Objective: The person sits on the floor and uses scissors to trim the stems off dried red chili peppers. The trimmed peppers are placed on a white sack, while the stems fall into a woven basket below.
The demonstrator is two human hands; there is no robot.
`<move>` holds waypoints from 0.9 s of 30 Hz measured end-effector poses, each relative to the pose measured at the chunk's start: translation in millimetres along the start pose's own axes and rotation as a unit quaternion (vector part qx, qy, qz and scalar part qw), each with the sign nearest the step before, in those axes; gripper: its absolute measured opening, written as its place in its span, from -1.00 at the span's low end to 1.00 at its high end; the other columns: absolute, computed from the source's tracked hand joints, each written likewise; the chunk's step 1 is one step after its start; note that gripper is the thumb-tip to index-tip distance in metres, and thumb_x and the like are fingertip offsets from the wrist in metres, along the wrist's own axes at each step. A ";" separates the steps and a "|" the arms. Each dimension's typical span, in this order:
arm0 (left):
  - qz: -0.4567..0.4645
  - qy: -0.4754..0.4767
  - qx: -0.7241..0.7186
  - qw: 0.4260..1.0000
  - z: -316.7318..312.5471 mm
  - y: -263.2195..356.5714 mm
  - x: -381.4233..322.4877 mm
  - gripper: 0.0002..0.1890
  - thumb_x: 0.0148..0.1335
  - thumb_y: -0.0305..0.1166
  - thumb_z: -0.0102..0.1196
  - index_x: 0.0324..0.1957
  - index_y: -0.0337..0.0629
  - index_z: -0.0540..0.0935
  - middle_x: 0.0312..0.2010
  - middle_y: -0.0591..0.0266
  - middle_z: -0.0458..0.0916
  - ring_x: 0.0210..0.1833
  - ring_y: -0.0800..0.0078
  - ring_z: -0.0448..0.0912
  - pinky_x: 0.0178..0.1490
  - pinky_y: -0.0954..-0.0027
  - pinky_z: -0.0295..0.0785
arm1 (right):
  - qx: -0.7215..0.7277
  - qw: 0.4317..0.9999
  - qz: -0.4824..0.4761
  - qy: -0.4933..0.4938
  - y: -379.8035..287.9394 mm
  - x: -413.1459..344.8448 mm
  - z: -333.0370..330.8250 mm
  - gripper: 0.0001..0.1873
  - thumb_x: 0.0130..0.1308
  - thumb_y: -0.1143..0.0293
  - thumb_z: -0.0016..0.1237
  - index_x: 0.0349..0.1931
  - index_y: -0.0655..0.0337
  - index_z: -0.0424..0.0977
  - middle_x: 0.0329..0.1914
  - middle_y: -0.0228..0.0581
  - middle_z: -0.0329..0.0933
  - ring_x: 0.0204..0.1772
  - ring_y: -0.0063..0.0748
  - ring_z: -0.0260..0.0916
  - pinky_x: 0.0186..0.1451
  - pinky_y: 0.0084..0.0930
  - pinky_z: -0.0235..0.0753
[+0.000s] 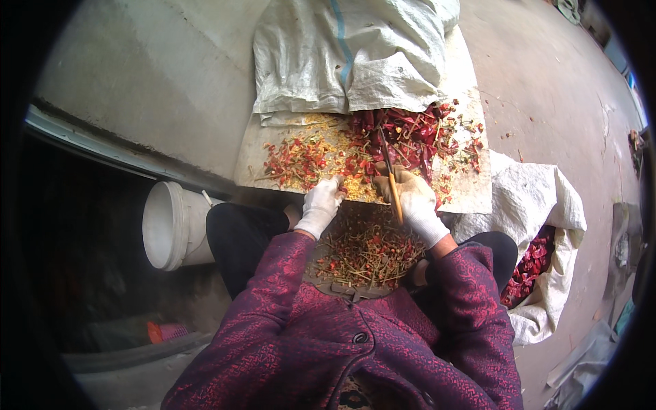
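My right hand [412,197], in a white knit glove soiled at the fingers, grips a bladed hand tool by its yellow handle [395,200]. Its dark blade [384,146] points away from me over dried red chili peppers [400,133]; whether it is a knife or scissors seen edge-on I cannot tell. My left hand [322,202], gloved too, is at the board's near edge, with a small piece of dried red chili pepper [342,190] pinched at the fingertips. Yellow seeds [359,188] and cut pepper bits [300,161] cover the pale board [464,197] under both hands.
A white woven sack [307,66] lies across the far side of the board, peppers at its mouth. Stems and scraps [369,251] are heaped between my legs. Left of me a white plastic bucket [177,225] lies tipped; at right sits an open sack [538,205] of peppers.
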State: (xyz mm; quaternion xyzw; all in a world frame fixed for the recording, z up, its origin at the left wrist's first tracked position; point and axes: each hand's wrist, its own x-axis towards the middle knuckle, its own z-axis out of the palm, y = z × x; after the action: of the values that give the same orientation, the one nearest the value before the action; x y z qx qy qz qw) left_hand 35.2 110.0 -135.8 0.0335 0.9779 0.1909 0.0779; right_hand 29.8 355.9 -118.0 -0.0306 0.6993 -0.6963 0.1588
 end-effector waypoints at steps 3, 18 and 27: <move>0.009 0.093 -0.195 0.976 -15.6 -10.6 0.0 -0.74 0.19 -0.42 0.38 -0.11 -0.24 0.65 -0.22 0.13 0.71 -0.19 0.27 0.68 -0.03 0.27 0.57 | 0.249 0.966 0.064 -0.022 1.9 -1.7 0.4 -0.53 0.52 0.60 -0.05 0.39 0.40 0.28 -0.16 -0.30 0.55 -0.24 -0.62 0.45 -0.22 -0.77 0.46; -0.031 0.066 0.068 0.995 -60.5 -84.0 74.9 -0.54 0.21 -0.36 0.30 0.19 0.02 0.63 -0.03 0.01 0.74 0.08 0.01 0.69 0.17 0.09 0.56 | -0.071 0.995 0.012 0.063 -6.3 -10.8 7.8 -0.51 0.39 0.10 0.18 0.21 0.18 0.56 -0.28 -0.27 0.67 -0.25 -0.49 0.58 -0.15 -0.54 0.51; -0.003 0.100 -0.019 0.995 -54.3 -99.9 91.5 -0.73 0.27 -0.31 0.24 -0.02 -0.14 0.70 -0.09 -0.04 0.72 0.00 -0.03 0.69 0.11 0.07 0.57 | -0.131 0.987 -0.020 0.086 4.7 -4.7 8.0 -0.46 0.34 -0.09 0.18 0.13 0.13 0.62 -0.27 -0.08 0.72 -0.19 -0.21 0.71 -0.11 -0.37 0.59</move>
State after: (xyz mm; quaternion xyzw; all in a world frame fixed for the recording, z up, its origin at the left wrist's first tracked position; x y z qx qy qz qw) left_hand -67.5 6.4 -136.7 0.0101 0.9770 0.2119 -0.0192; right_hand 37.3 349.6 -121.7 -0.0051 0.7947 -0.6020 0.0782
